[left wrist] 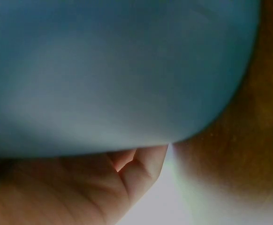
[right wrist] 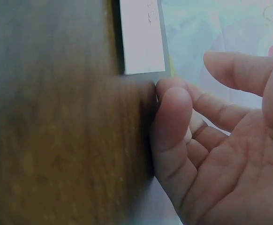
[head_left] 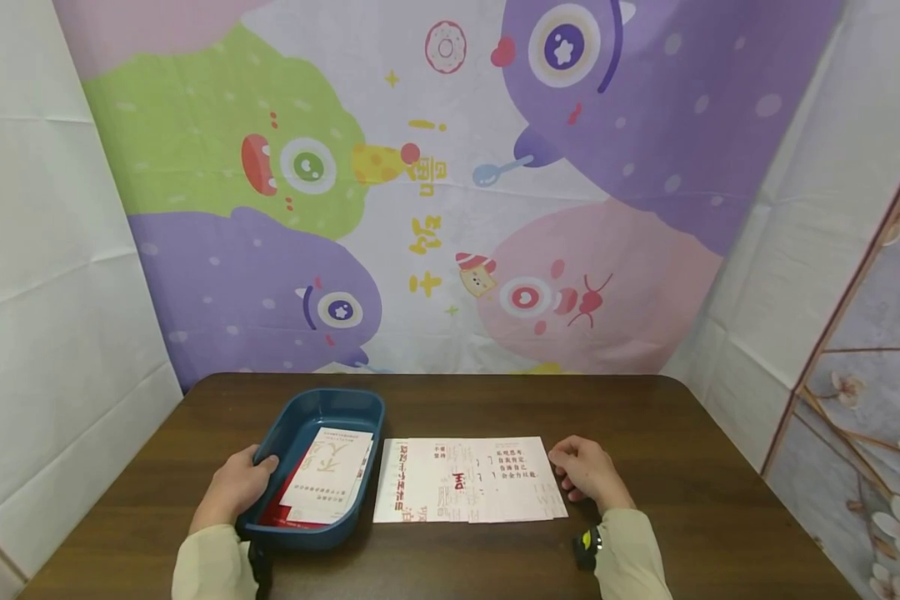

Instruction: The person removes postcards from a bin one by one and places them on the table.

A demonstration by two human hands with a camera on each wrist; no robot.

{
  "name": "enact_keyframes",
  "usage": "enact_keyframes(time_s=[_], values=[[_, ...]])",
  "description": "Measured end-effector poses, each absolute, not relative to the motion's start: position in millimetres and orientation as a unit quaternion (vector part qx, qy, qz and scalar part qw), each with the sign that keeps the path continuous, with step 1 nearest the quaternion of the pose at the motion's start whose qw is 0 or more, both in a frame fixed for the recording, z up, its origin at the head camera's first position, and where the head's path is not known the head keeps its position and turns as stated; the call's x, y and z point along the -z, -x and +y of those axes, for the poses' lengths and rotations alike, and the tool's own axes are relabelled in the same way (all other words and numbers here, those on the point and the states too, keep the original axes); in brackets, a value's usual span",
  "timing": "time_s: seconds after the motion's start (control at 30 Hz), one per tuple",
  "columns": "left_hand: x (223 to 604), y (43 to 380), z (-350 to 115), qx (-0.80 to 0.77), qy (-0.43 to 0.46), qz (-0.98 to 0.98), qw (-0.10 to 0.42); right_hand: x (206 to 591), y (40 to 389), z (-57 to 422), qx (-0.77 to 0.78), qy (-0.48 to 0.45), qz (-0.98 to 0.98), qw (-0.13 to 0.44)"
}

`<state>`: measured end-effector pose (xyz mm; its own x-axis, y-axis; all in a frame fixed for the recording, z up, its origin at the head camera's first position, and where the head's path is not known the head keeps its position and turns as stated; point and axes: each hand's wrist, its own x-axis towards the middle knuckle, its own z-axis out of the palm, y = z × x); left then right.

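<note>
My left hand [head_left: 234, 487] grips the left wall of a dark blue plastic tray [head_left: 378, 408], with the thumb over the rim and fingers along the outside. In the left wrist view the tray's wall [left wrist: 127, 84] covers most of those fingers. Inside the tray lie white printed cards [head_left: 333, 467] over a red piece [head_left: 276, 512]. Right of it, a row of overlapping white cards [head_left: 465, 483] with red and grey characters lies flat. My right hand [head_left: 588, 473] rests on the table at the row's right edge, fingers loosely bent; the right wrist view shows nothing in its palm.
The brown wooden table [head_left: 495, 567] has rounded far corners. Behind it hangs a cloth [head_left: 435, 333] with cartoon monsters. White cloth [head_left: 67, 250] bounds the left side, and a flower-patterned panel [head_left: 870, 400] stands on the right.
</note>
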<state>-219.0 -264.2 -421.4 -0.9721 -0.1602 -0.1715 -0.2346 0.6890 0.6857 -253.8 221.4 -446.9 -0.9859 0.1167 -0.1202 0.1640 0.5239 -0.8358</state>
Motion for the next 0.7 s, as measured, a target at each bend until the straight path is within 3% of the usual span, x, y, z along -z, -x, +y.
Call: enact_keyframes(time_s=[0.7], values=[[421.5,219.7,-264.6,-0.379,0.088,0.92,0.034,445.5,254.7,223.0,0.484,-0.079,0.871,0.02]])
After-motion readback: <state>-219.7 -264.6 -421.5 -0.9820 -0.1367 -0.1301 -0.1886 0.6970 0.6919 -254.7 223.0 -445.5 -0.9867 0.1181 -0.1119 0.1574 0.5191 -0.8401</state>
